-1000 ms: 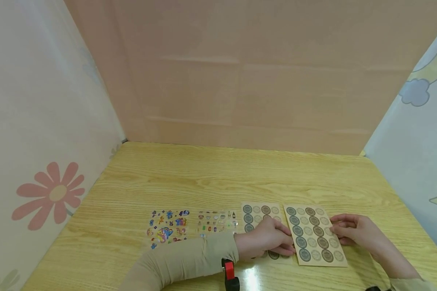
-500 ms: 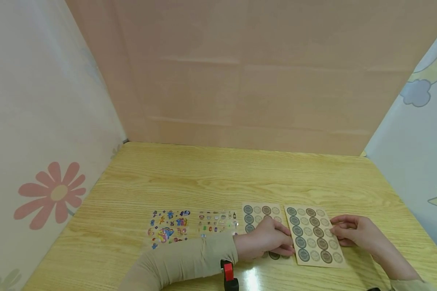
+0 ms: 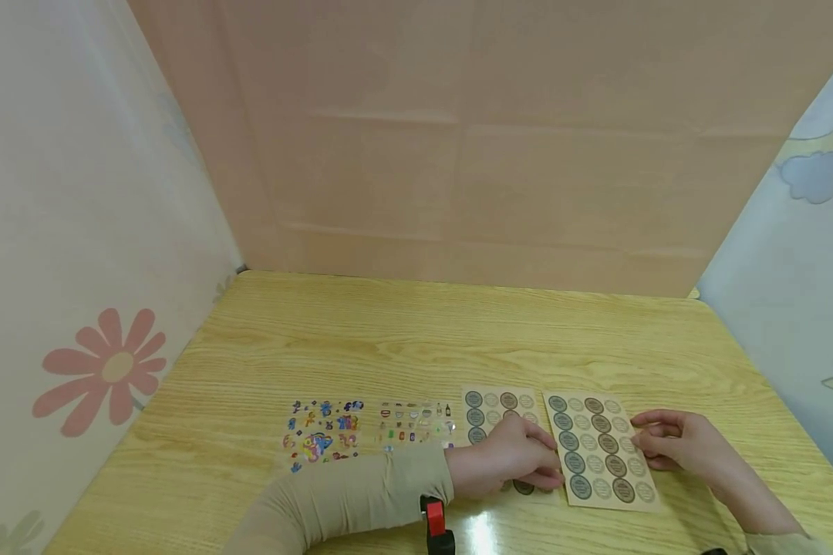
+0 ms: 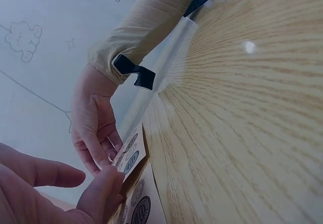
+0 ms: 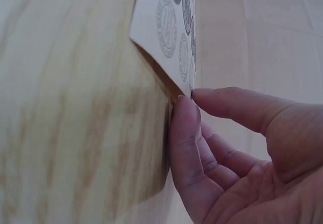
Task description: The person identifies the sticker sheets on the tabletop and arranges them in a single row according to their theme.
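Note:
In the head view, a tan sticker sheet (image 3: 600, 462) with rows of round seal stickers lies at the right of the table. My right hand (image 3: 683, 447) pinches its right edge between thumb and fingers. The right wrist view shows that edge of the sheet (image 5: 166, 47) lifted slightly off the wood. My left hand (image 3: 510, 459) holds the sheet's left edge at the fingertips, one finger (image 4: 60, 174) standing apart in the left wrist view. A second round-seal sheet (image 3: 503, 401) lies beneath my left hand, which hides part of it.
Further left lie a clear sheet of small food and bottle stickers (image 3: 413, 424) and a sheet of colourful cartoon pony stickers (image 3: 322, 432). My left sleeve (image 3: 361, 493) covers their lower parts. Patterned side walls and a plain back wall (image 3: 458, 193) enclose the wooden table (image 3: 403, 331).
Both hands stay at the sheet's edges with barely any movement. The right sheet has shifted only very slightly, and the head view has moved a little.

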`<state>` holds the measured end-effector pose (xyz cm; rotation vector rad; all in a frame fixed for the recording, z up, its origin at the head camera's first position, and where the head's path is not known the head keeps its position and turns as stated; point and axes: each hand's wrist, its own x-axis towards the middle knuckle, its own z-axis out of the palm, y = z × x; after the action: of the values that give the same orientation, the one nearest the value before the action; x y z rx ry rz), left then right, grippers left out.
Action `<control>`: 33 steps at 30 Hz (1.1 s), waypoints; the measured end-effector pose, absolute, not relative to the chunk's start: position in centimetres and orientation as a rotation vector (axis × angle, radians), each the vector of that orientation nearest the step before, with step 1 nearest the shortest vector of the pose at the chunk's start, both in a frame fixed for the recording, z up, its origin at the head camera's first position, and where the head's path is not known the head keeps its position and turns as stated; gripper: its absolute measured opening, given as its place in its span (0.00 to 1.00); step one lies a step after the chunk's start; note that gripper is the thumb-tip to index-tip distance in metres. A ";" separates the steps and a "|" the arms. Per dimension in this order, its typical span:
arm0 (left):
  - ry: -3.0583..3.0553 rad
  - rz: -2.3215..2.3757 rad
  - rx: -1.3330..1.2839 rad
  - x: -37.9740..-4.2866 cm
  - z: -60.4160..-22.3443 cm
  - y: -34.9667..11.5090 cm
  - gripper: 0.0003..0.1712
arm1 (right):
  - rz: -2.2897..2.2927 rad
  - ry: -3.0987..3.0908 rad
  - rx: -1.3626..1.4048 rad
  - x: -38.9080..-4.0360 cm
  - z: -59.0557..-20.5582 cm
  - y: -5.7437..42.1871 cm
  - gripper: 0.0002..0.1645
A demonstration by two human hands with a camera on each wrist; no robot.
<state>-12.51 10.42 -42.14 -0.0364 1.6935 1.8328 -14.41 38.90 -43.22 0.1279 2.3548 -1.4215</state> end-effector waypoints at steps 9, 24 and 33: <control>1.699 1.831 -0.004 -12.6 -42.3 10.2 0.07 | -1.439 2.362 0.105 -14.5 -43.2 38.8 0.28; 1.729 1.839 -0.038 -12.7 -42.3 10.1 0.07 | -1.474 2.334 0.120 -14.4 -43.0 38.8 0.22; 1.660 1.878 0.110 -13.3 -41.6 8.0 0.10 | -1.470 2.325 0.169 -14.6 -42.8 38.5 0.23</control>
<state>-13.29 7.96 -41.58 0.1096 1.6601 1.8780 -14.61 38.54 -42.78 0.1695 2.3246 -1.4699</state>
